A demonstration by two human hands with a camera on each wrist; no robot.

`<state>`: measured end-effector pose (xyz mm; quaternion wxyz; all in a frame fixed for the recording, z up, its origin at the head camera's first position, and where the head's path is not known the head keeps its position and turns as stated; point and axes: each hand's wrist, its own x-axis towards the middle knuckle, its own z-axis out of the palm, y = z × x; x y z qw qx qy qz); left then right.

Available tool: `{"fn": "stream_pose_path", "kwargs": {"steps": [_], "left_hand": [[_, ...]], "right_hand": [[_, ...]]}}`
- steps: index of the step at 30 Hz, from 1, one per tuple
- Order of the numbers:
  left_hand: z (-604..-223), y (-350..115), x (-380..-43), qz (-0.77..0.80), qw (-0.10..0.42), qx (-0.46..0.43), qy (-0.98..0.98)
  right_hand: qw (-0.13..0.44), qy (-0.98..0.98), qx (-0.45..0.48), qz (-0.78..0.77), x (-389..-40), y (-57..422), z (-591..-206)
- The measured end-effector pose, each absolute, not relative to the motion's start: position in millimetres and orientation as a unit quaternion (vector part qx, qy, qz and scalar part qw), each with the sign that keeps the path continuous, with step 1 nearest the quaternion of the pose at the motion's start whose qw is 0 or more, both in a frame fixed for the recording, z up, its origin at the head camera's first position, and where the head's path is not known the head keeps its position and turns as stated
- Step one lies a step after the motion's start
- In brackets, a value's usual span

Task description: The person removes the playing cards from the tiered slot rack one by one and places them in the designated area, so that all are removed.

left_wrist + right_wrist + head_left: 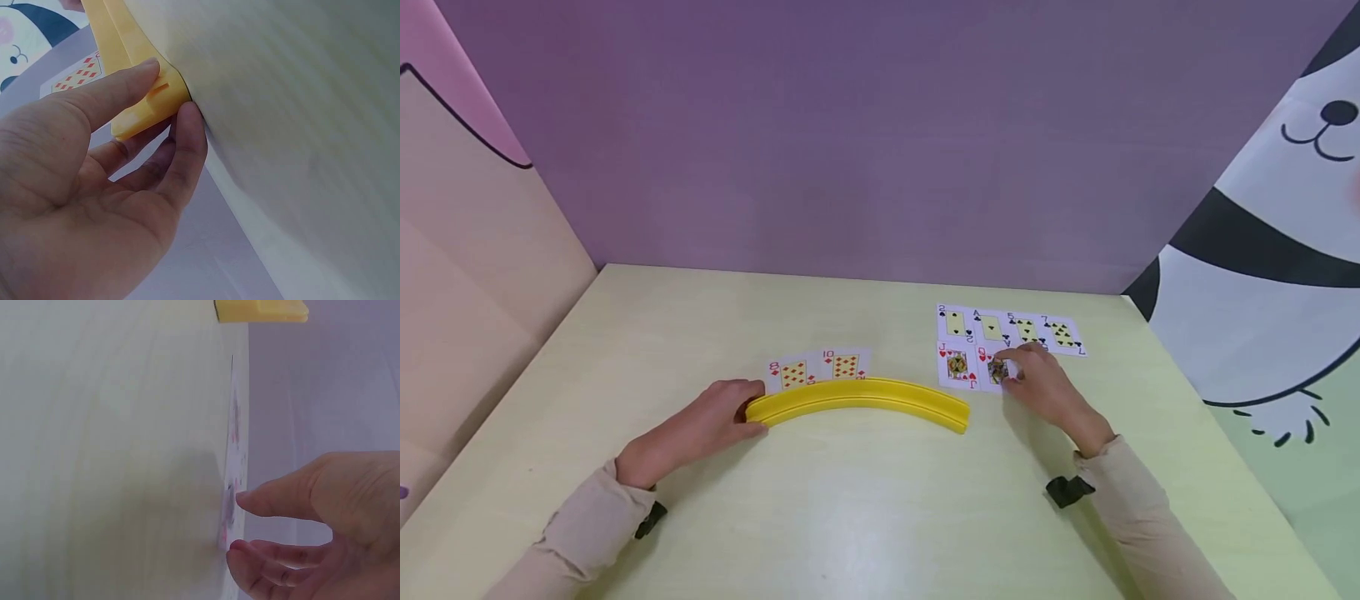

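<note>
My left hand (715, 417) grips the left end of a curved yellow playing-card holder (857, 393). In the left wrist view, the thumb presses on the holder's end (150, 106) and the fingers curl beneath it. Two red diamond cards, an eight (793, 374) and a ten (846, 366), show above the holder's far edge, their lower parts hidden. Over at the right, my right hand (1041, 383) touches the queen of hearts (997, 372) with its fingertips, thumb and fingers apart. Beside that card, the jack of hearts (957, 365) lies flat.
A row of several black-suit cards lies behind the hearts, from a two (954, 322) to a seven (1062, 335). The pale wooden table (850, 500) meets a purple wall (880, 150) at the back. A panda picture (1285, 242) covers the right wall.
</note>
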<state>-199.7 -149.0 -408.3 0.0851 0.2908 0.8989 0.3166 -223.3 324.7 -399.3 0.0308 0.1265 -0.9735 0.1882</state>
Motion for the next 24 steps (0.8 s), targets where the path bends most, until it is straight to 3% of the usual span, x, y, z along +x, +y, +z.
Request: {"fn": "stream_pose_path", "kwargs": {"steps": [10,24], "left_hand": [[-407,-148,-198,0.318,0.085,0.281,0.901],[-408,-150,-202,0.316,0.098,0.286,0.900]], "right_hand": [[0.071,-0.963,0.153,0.210,-215,299,-380],[0.102,-0.929,0.233,0.268,-199,226,-340]]}}
